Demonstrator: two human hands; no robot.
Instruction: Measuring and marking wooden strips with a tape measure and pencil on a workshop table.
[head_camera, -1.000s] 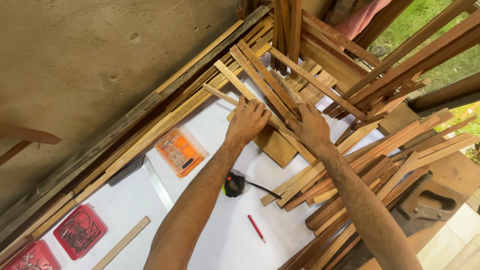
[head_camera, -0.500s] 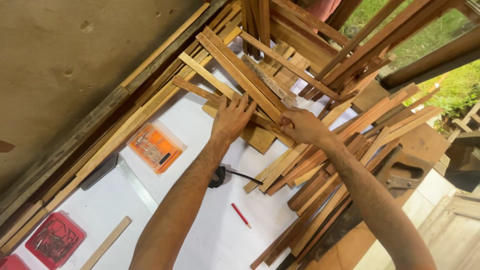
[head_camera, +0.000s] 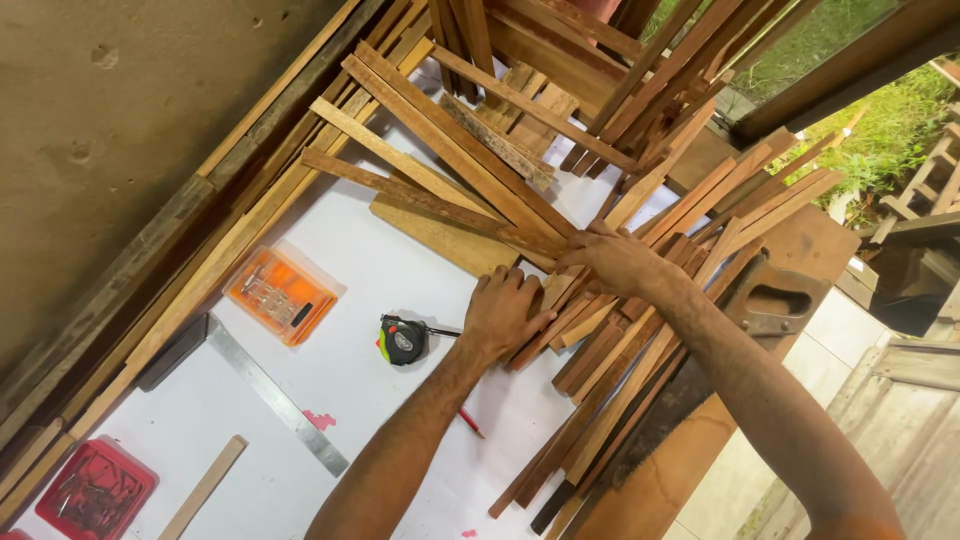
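My left hand (head_camera: 502, 312) rests palm down on the near ends of several thin wooden strips (head_camera: 600, 340) that lie fanned on a white table (head_camera: 380, 400). My right hand (head_camera: 615, 258) presses flat on the same pile a little farther back, fingers pointing left. Neither hand grips a strip. Longer wooden slats (head_camera: 450, 160) cross the table behind the hands. A black and yellow tape measure (head_camera: 402, 340) lies just left of my left hand, its blade partly drawn out. A red pencil (head_camera: 470, 422) lies under my left forearm.
An orange case of small parts (head_camera: 282, 294) and a steel square (head_camera: 270, 392) lie on the left. A red box of fasteners (head_camera: 95, 490) sits at the lower left. A handsaw (head_camera: 720, 350) lies under my right arm. More slats lean against the wall.
Both hands have come down the pile toward me, from the crossing slats to the near ends of the strips. The view has shifted so the table appears lower.
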